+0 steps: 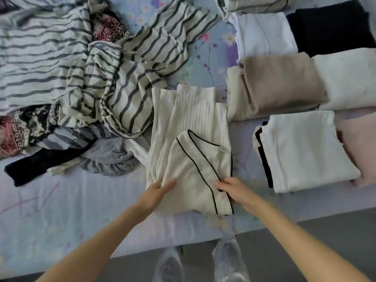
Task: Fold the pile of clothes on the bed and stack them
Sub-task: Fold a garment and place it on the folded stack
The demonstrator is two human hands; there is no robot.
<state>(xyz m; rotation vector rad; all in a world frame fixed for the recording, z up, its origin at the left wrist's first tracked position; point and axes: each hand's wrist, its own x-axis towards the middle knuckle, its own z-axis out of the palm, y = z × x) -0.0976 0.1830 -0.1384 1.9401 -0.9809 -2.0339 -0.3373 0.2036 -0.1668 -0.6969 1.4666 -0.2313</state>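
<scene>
A soft, limp cream top (191, 159) lies near the bed (61, 210) edge between the unfolded pile (101, 78) and folded stacks (284, 82), left hand (160, 190) flat on it, right hand (232, 190) pinching its piped hem, likely the best hold.

The left hand (157, 193) and right hand (234, 190) were bare, as were both forearms (97, 239) to the frame's edge; the feet wore pale greyish footwear (230, 259), blurred.

The cream top (195, 159) under the fingers (168, 183) was a matt, ribbed knit edged with black piping. Beyond them, the striped shirts (130, 78) looked soft jersey; the bedsheet (81, 200) was smooth printed cloth.
</scene>
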